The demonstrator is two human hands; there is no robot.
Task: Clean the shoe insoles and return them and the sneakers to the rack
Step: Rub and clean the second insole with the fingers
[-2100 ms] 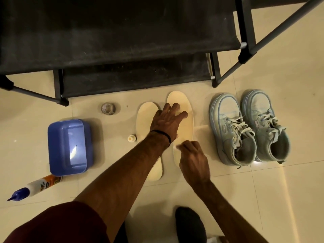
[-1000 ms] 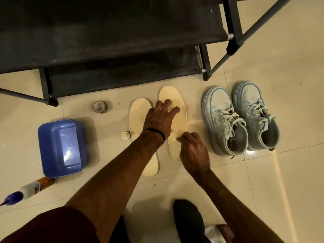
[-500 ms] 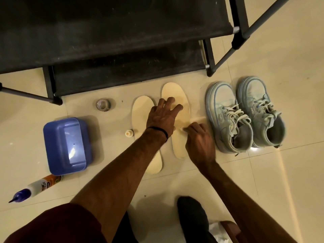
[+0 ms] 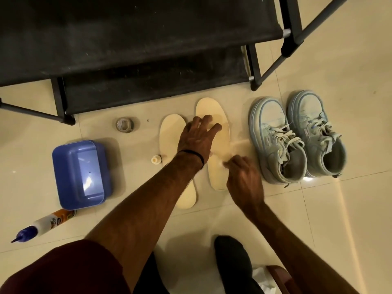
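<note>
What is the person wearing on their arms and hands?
Both forearms are bare, with no gloves on either hand. The left hand has a thin black band around its wrist. The right hand wears nothing. A dark maroon sleeve shows at the lower left.

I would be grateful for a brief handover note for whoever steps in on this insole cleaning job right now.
Left hand: fingers spread flat, pressing the right insole down near its toe.
Right hand: fingers curled over the same insole's middle; blurred, so I cannot tell what it holds, if anything.
Left insole lies beside it on the floor, partly under the left forearm.
Sneakers stand side by side on the floor to the right, insoles out.
Rack shelves in view hold nothing.
Blue tub, bottle and small cap sit to the left.
Left: finish both insoles, refit, rack the sneakers.
</note>
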